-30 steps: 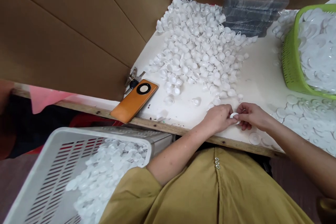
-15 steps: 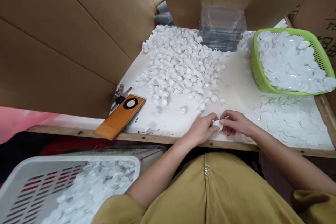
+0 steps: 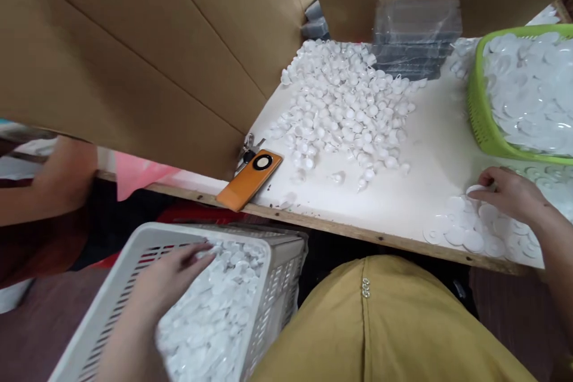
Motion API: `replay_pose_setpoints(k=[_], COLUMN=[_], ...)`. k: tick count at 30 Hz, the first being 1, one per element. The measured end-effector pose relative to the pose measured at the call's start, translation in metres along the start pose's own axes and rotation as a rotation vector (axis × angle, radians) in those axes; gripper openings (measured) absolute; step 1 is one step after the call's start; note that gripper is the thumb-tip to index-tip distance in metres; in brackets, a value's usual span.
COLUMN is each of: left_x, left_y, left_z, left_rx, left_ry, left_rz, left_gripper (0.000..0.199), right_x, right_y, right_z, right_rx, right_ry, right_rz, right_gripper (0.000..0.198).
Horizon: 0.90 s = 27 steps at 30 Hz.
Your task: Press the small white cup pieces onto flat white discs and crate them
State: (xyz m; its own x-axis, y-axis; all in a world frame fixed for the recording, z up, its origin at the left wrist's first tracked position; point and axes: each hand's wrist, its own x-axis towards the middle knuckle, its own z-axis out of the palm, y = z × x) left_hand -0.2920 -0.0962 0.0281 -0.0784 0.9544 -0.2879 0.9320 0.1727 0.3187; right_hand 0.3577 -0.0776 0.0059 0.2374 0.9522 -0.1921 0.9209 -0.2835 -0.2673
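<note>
My left hand (image 3: 172,277) is over the pale plastic basket (image 3: 275,250), its fingers loosely stretched and apart, with nothing visible between them. Below it lies a heap of small white plastic pieces (image 3: 210,310) inside the basket. On the right of the table, my right hand (image 3: 510,194) pinches a flat white plastic disc (image 3: 475,190) between thumb and fingers. Beneath and around that hand, more white discs (image 3: 474,241) are spread on the tabletop. A pile of small white cup-like pieces with little loops (image 3: 349,110) covers the table's middle and back.
An orange phone (image 3: 246,185) lies by the table's wooden front edge, with keys (image 3: 248,152) beside it. A green basket (image 3: 478,113) full of white discs stands right. Cardboard (image 3: 134,59) walls the left; wrapped grey blocks (image 3: 414,42) sit behind. Another person's arm (image 3: 62,179) shows far left.
My hands, together at a small white piece before, have parted. The left has moved down over the basket; the right has gone right and taken hold of a disc. The view has shifted left.
</note>
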Motion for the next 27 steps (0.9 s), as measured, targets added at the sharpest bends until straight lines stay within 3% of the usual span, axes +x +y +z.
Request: replay_pose_setpoints(k=[2,6,9,13,17,21,27], left_x=[0.005,0.031,0.05,0.061,0.058,0.058,0.062], left_y=[0.068,0.206,0.259,0.271,0.268,0.27,0.271], left_z=[0.02,0.074,0.107,0.126,0.131,0.134,0.134], left_rx=[-0.025,-0.176,-0.086,-0.092,-0.195,-0.246,-0.248], left_ry=[0.157,0.069,0.008,-0.096,-0.179,-0.183,-0.193], left_rz=[0.092,0.409,0.511,0.57,0.707,0.769,0.733], left_gripper=[0.03,0.034,0.038,0.021,0.021,0.016,0.018], right_x=[-0.001,-0.004,-0.012,-0.024,-0.025,-0.019,-0.012], right_y=[-0.013,-0.041,-0.064,-0.102,-0.14,-0.163,-0.172], right_z=[-0.006,-0.002,0.011,0.033,0.052,0.064,0.067], right_rx=[0.059,0.246,0.483,0.826,1.045,1.042,0.929], right_ry=[-0.003,0.066,-0.03,-0.252,-0.448,-0.544,-0.587], right_rz=[0.036,-0.04,-0.068,-0.03,0.056,0.119,0.145], right_gripper=[0.023,0.026,0.03,0.037,0.042,0.043,0.035])
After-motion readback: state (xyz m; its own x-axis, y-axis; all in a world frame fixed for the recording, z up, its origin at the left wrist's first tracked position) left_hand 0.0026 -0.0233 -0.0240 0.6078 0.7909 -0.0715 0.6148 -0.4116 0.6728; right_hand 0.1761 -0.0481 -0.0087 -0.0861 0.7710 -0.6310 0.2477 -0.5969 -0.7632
